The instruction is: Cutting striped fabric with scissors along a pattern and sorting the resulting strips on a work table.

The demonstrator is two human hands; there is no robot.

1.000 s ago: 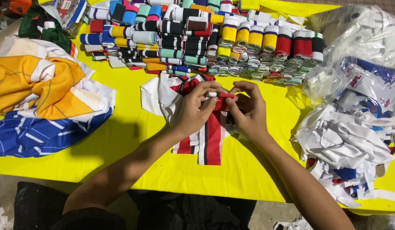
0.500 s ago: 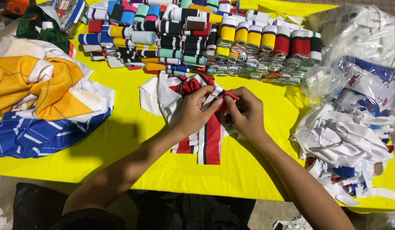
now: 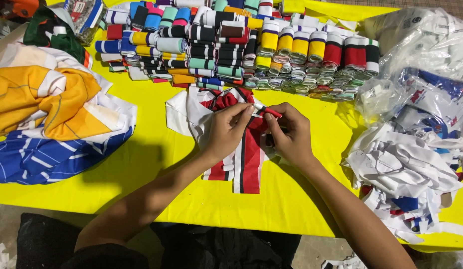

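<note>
Since the frame before, my hands had barely shifted — they stayed together over the same spot, the narrow strip now pulled a little straighter between them. My left hand (image 3: 226,130) pinched one end of the small red, white and black striped knit strip (image 3: 265,109) between thumb and fingertips, and my right hand (image 3: 290,134) gripped the other end, fingers curled closed around it. Both hands hovered just above the red, white and black striped fabric piece (image 3: 241,159) that lay flat on the bright yellow table cover (image 3: 141,164), near its middle. Just beyond my hands stood the rows of rolled, multicoloured striped knit bands (image 3: 241,45) — packed close, touching one another. To my left lay the heap of orange, white and blue cloth (image 3: 52,119), well apart from my hands. To my right sat the pile of white fabric scraps (image 3: 406,169), with clear plastic bags (image 3: 421,55) behind it.
</note>
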